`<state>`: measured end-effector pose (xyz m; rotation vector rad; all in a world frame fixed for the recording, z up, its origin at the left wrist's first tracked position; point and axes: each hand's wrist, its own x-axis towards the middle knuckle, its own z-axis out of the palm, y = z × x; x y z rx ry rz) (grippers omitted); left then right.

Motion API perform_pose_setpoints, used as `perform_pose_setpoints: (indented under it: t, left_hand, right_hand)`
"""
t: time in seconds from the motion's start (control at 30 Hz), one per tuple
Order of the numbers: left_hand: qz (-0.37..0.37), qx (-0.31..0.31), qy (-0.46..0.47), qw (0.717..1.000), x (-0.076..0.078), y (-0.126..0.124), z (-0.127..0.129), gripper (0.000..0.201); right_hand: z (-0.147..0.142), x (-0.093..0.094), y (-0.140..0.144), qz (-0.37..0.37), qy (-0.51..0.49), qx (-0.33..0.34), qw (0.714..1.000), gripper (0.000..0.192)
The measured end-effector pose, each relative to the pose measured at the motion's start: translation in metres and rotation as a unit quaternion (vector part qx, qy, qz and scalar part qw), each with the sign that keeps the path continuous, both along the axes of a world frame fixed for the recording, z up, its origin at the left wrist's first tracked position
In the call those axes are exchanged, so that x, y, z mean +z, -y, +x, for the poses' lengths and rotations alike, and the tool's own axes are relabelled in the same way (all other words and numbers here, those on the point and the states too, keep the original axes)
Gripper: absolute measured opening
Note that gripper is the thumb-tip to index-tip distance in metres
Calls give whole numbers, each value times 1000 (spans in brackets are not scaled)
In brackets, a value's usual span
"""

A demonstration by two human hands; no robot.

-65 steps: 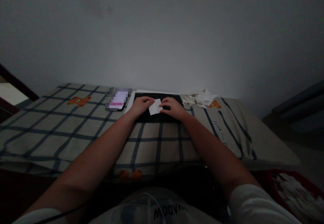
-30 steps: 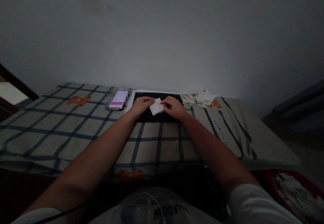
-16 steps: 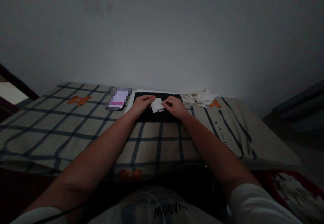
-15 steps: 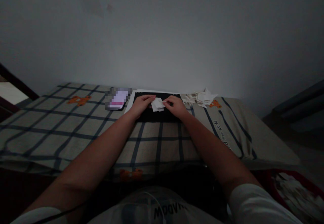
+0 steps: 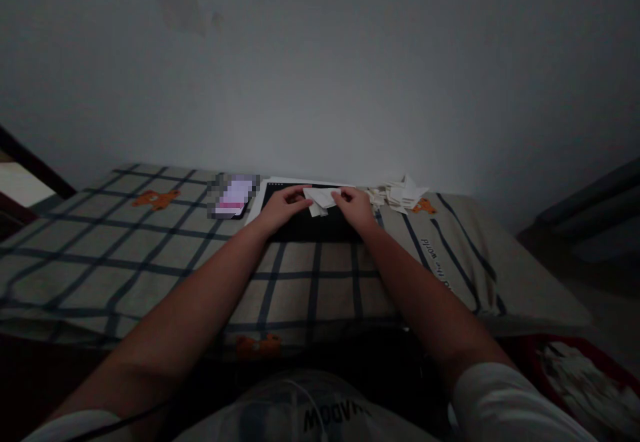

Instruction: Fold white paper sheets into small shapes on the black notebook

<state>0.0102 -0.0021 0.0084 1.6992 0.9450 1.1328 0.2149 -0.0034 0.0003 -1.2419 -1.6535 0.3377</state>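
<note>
Both hands work on a folded white paper [image 5: 322, 198] above a black board or notebook [image 5: 315, 230] with a row of small holes along its far edge. My left hand [image 5: 284, 207] is closed on the paper's left side, thumb in front. On its right side, the fingers of my right hand [image 5: 355, 203] pinch the paper. Below the held paper another white piece [image 5: 316, 211] shows; whether the two are joined I cannot tell. White sheets [image 5: 254, 210] stick out from under the black board at the left and far edges.
A phone [image 5: 235, 195] with a lit screen lies left of the board. To the right is a pile of folded white paper pieces [image 5: 400, 195]. Everything rests on a checked cloth [image 5: 150, 249] against a grey wall [image 5: 320, 82]. A red container [image 5: 530, 355] stands low at right.
The paper between my hands has opened wider and turned, now spanning from hand to hand. My right hand has shifted slightly right.
</note>
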Motion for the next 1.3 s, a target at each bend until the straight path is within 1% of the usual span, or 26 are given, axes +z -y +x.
perform_pose_setpoints:
  t: [0.1,0.2,0.37,0.43,0.53,0.6,0.7,0.8,0.87,0.93,1.03,1.13,1.23,1.3]
  left_hand:
    - [63,38,-30,997,-4,-5,-3,44]
    - [126,90,-84,984,-5,-8,-7,30]
    - [226,155,-156,949,-3,-10,-11,18]
    - [245,189,-180,934,-4,-12,-12,17]
    - [232,222,-205,925,-8,-16,-15,20]
    - [212,207,-218,930,-11,-18,-16,24]
    - [182,176,-238,938,-15,-20,-16,28]
    - [169,175,-231,942,-17,-21,-15,32]
    - [156,176,-214,948,-17,-21,-14,36]
    - [130,171,-197,957,-14,-20,-13,36]
    - [105,163,-180,964,-10,-16,-11,34]
    - [91,195,-181,960,-7,-13,-10,47]
    - [48,229,-175,956,-8,-11,-9,65]
    - [27,237,-165,957,-8,-11,-9,69]
  right_hand:
    - [0,2,1,-15,-19,-7,1000,27]
    - [0,4,1,-25,-33,-9,999,23]
    - [1,2,0,-44,-18,-21,999,17]
    - [2,1,-3,-54,-19,-40,998,14]
    - [5,-2,-8,-76,-44,-76,993,13]
    - [6,-4,-10,-89,-64,-78,991,13]
    - [5,-7,-12,-114,-90,-64,987,11]
    - [4,-9,-13,-133,-131,-51,981,8]
    - [2,-11,-14,-136,-163,-35,977,8]
    - [1,-10,-13,-138,-179,-21,974,10]
    - [-2,-7,-9,-136,-168,3,976,11]
    - [-6,-4,-2,-123,-138,46,982,11]
    - [-11,-6,1,-109,-128,106,980,13]
    - [-12,-9,1,-99,-128,140,977,16]
